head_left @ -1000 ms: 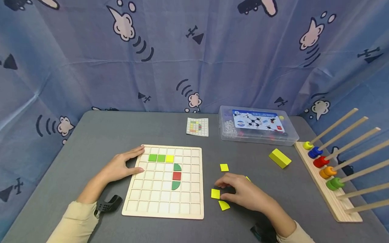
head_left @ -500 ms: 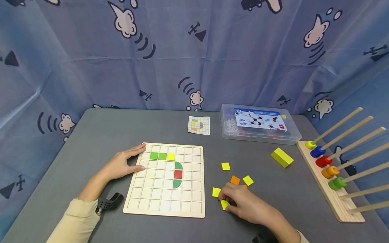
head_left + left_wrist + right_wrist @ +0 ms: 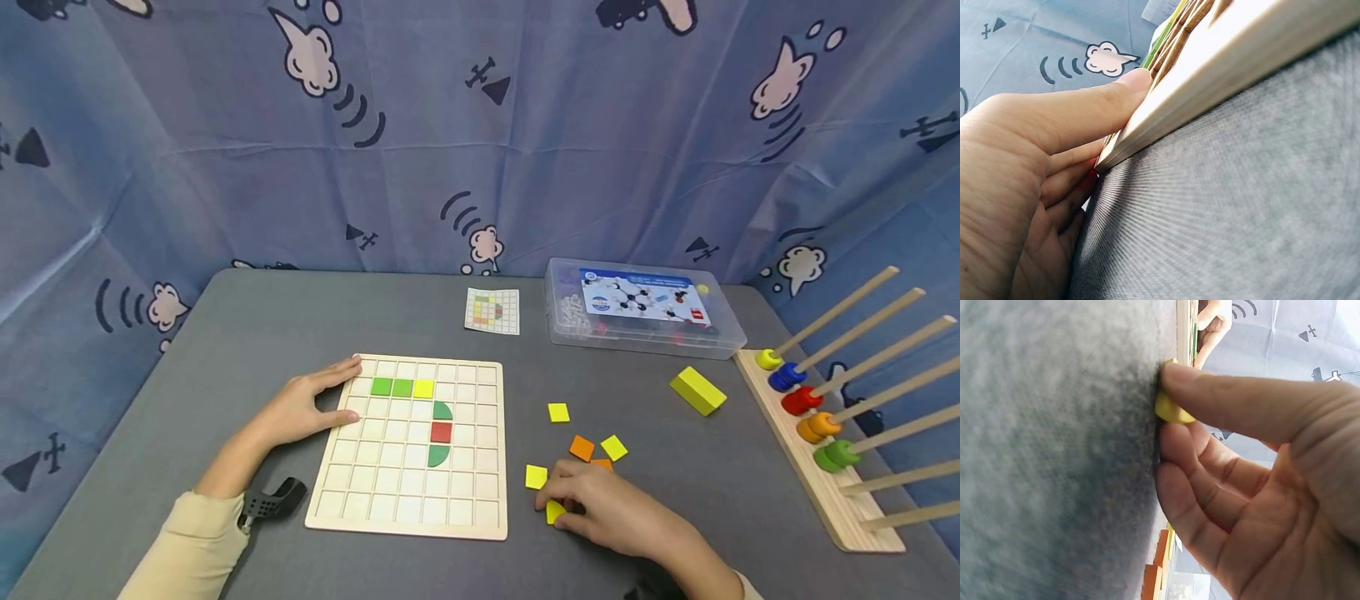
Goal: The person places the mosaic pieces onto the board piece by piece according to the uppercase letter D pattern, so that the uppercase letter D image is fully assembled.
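A wooden grid board (image 3: 386, 479) lies flat on the grey table. In its cells sit green squares (image 3: 382, 387), a yellow square (image 3: 423, 389), a red square (image 3: 441, 432) and dark green quarter-round tiles (image 3: 442, 410). My left hand (image 3: 311, 404) rests at the board's left edge, its thumb on the rim and the fingers spread along the side. Right of the board, my right hand (image 3: 600, 510) pinches a yellow quarter-round tile (image 3: 554, 511) at table height. In the right wrist view the thumb lies against this yellow tile (image 3: 1171, 411), partly covering it.
Loose yellow squares (image 3: 536, 477) and orange squares (image 3: 582, 447) lie around the right hand. A pattern card (image 3: 492, 312) and a clear plastic box (image 3: 645, 307) stand behind. A yellow block (image 3: 698, 391) and a peg rack with coloured rings (image 3: 862, 508) are on the right.
My right hand has moved slightly toward me and taken the yellow quarter-round tile between thumb and finger, uncovering orange and yellow squares behind it. The left hand stays at the board.
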`<state>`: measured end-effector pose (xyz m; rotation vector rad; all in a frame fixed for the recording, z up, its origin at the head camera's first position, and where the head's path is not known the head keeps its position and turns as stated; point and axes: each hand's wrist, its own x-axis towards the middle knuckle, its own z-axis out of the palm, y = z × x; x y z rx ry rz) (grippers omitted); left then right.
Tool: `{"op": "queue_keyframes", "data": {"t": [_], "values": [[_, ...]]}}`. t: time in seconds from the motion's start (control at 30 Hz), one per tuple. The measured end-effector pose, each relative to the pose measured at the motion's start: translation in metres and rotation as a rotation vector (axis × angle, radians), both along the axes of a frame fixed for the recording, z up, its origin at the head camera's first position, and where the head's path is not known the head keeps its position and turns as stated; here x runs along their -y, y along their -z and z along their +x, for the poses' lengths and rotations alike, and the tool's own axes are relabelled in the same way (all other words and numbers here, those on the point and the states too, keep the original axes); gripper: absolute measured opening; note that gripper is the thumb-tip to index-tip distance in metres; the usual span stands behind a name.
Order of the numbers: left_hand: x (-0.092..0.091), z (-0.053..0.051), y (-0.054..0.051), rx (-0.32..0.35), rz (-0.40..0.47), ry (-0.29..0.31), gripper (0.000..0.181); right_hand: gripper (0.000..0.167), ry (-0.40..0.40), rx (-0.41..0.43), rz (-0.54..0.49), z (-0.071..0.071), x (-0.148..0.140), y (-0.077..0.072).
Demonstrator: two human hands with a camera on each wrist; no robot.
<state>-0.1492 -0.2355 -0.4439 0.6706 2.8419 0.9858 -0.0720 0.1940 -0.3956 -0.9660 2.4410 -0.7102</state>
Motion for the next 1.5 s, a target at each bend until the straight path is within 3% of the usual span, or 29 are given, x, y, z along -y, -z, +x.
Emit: {"op": "queue_keyframes", "data": {"t": [0.37,0.63,0.9,1.37,1.5], "values": [[0.000,0.001,0.001,-0.007,0.005,-0.004,0.073,0.019,-0.007,0.102,-0.110,-0.003,-0.005,0.001],[-0.001,0.001,-0.001,0.001,0.004,-0.006,0.074,0.023,0.104,0.217,-0.240,-0.008,0.000,-0.003],[-0.001,0.002,-0.002,0.000,0.001,-0.007,0.074,0.024,0.106,0.114,-0.246,-0.012,0.030,-0.002],[-0.001,0.001,-0.001,-0.008,-0.001,-0.004,0.072,0.018,-0.007,-0.093,-0.176,-0.021,0.107,0.000],[-0.001,0.000,0.000,-0.013,-0.002,-0.007,0.072,0.019,-0.023,-0.114,-0.155,-0.023,0.125,0.001]]}}
